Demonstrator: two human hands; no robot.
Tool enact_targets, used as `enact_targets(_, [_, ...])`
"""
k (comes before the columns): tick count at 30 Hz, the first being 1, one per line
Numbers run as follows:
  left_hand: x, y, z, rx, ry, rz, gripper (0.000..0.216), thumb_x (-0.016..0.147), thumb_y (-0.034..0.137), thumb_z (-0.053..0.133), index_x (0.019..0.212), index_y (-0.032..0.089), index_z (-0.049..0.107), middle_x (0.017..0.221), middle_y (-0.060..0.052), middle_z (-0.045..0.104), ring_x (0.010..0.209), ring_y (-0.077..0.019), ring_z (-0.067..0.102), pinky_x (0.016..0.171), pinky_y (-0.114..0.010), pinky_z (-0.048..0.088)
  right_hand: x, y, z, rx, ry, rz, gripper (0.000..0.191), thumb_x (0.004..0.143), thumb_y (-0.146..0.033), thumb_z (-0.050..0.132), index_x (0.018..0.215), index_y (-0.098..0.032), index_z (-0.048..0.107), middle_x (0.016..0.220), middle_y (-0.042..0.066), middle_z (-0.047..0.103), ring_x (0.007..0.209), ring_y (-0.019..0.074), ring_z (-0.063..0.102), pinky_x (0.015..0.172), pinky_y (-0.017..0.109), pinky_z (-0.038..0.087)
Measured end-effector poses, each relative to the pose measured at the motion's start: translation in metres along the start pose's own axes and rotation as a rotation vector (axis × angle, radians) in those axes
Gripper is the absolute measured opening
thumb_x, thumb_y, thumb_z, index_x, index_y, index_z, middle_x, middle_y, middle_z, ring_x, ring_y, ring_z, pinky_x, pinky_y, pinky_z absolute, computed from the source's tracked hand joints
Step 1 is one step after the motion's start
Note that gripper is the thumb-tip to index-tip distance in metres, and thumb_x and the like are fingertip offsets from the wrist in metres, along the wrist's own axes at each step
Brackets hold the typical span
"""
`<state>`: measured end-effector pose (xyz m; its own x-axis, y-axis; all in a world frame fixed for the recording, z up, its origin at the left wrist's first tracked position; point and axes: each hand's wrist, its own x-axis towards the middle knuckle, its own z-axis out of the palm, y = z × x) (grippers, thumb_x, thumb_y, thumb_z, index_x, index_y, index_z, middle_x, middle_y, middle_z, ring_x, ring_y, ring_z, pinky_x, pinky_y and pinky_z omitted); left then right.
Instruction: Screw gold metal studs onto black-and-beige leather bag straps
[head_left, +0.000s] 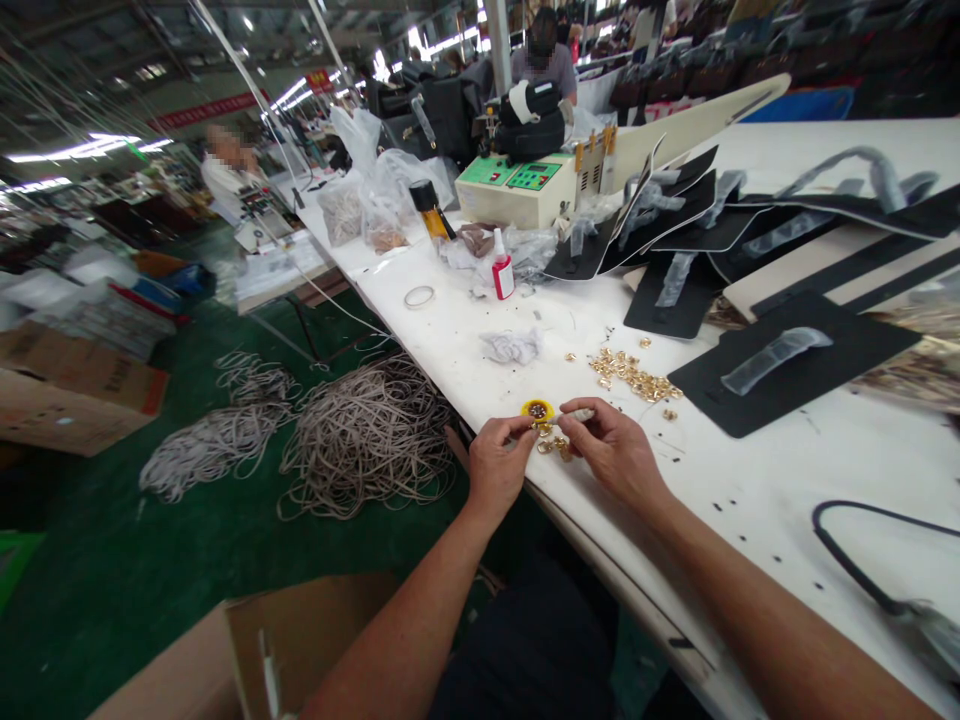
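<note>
Right hand (619, 452) grips a slim tool (579, 415); left hand (496, 465) pinches a small fitting (537, 426), apparently to steady it. Yellow dish (526, 409) sits close, presumably for reach.

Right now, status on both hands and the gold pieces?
Left hand at yellow dish, grip unclear. Right hand pinching slim pale item. Gold pieces loose on tabletop, some close by both hands.

Left-hand grip (498, 470): just beside yellow dish (526, 408)
Right-hand grip (616, 452): around slim pale tool (580, 415)
Gold fittings (637, 378): loose on white surface (750, 465)
</note>
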<state>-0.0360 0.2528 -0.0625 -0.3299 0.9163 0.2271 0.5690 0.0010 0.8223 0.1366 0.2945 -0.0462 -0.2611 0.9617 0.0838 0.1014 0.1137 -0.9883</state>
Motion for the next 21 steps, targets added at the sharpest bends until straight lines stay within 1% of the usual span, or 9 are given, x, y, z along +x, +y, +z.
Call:
enact_targets(3, [0.0,0.0,-0.001,-0.007,-0.009,-0.006,0.014,0.085,0.026,0.073,0.097,0.024,0.079,0.093,-0.002,0.077,0.086,-0.0165,0.069,0.085,-0.031,0.054,-0.004,-0.004,-0.001,-0.185,-0.047,-0.186,0.023,0.092,-0.044,0.065,0.103,-0.024,0.07,0.086,0.004,0.073,0.073,0.019,0.068,0.069,0.03,0.052])
enact_targets(5, [0.001,0.0,-0.003,-0.013,-0.015,-0.015,0.014,0.086,0.027,0.072,0.098,0.024,0.079,0.093,-0.002,0.078,0.084,-0.0162,0.069,0.084,-0.03,0.054,-0.007,-0.008,-0.001,-0.244,-0.066,-0.265,0.019,0.093,-0.041,0.064,0.102,-0.025,0.07,0.091,0.004,0.074,0.078,0.0193,0.068,0.073,0.03,0.052])
enact_targets(7, [0.002,0.0,-0.004,-0.016,-0.016,-0.027,0.015,0.085,0.029,0.072,0.097,0.023,0.08,0.092,-0.003,0.078,0.081,-0.016,0.069,0.081,-0.029,0.055,-0.008,-0.011,-0.002,-0.21,-0.065,-0.235,0.02,0.094,-0.041,0.063,0.103,-0.024,0.07,0.086,0.004,0.074,0.073,0.0187,0.068,0.069,0.029,0.052])
enact_targets(10, [0.003,0.003,-0.007,-0.013,-0.013,-0.048,0.019,0.085,0.033,0.072,0.097,0.021,0.079,0.088,-0.003,0.078,0.075,-0.0155,0.068,0.074,-0.028,0.055,-0.008,-0.015,-0.006,-0.09,-0.024,-0.107,0.026,0.093,-0.046,0.063,0.103,-0.022,0.069,0.073,0.002,0.071,0.062,0.0179,0.067,0.06,0.028,0.051])
enact_targets(12, [0.002,0.007,-0.008,0.0,-0.015,-0.053,0.02,0.084,0.034,0.073,0.096,0.02,0.079,0.085,-0.002,0.078,0.072,-0.0151,0.067,0.071,-0.028,0.055,-0.006,-0.016,-0.013,-0.014,0.054,-0.055,0.031,0.091,-0.05,0.065,0.102,-0.021,0.068,0.069,0.001,0.069,0.058,0.0175,0.065,0.057,0.028,0.051])
enact_targets(15, [-0.001,0.015,-0.009,0.045,-0.033,-0.031,0.015,0.083,0.033,0.073,0.092,0.022,0.078,0.086,-0.002,0.077,0.073,-0.0151,0.066,0.075,-0.029,0.054,0.003,-0.015,-0.03,0.123,0.218,-0.021,0.033,0.088,-0.051,0.068,0.102,-0.021,0.068,0.069,0.0,0.067,0.057,0.0156,0.063,0.056,0.028,0.051])
enact_targets(18, [-0.004,0.022,-0.01,0.108,-0.079,0.017,0.01,0.083,0.03,0.073,0.088,0.023,0.078,0.087,-0.002,0.076,0.077,-0.0162,0.065,0.079,-0.031,0.053,0.014,-0.011,-0.052,0.316,0.357,0.002,0.033,0.085,-0.051,0.072,0.099,-0.021,0.068,0.072,-0.001,0.064,0.054,0.0128,0.058,0.052,0.026,0.049])
enact_targets(21, [-0.006,0.026,-0.009,0.17,-0.139,0.067,0.006,0.083,0.027,0.072,0.084,0.023,0.077,0.086,-0.002,0.075,0.079,-0.0171,0.064,0.08,-0.032,0.052,0.025,-0.01,-0.074,0.462,0.46,0.003,0.035,0.08,-0.05,0.077,0.095,-0.02,0.067,0.072,-0.002,0.063,0.052,0.0112,0.055,0.047,0.024,0.045])
